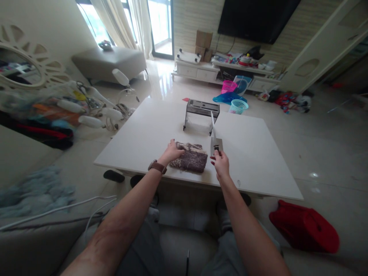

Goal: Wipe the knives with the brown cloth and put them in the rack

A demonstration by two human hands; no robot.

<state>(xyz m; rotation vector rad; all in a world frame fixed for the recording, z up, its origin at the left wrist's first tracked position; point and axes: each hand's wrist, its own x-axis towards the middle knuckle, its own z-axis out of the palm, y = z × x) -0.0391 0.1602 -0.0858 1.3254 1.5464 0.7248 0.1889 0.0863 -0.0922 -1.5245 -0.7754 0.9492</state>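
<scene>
On the near part of the white table (244, 149) lies a folded, dark brown fuzzy cloth (193, 160) with pale streaks. My left hand (171, 151) holds its far left corner, thumb on top and fingers at the edge. Just right of the cloth, my right hand (221, 163) is closed round the black handle of a long, thin, pale-bladed knife (214, 128). The blade points away from me, tilted up. Under it is a small grey metal plate (213, 142), partly hidden by the knife and my hand.
A small black-and-grey stand (202, 107) on legs stands farther back on the table. Left of the table is a lamp with several white shades (92, 122). Baskets, one of them light blue (238, 106), sit on the floor beyond. A red bag-like object (304, 228) lies at right.
</scene>
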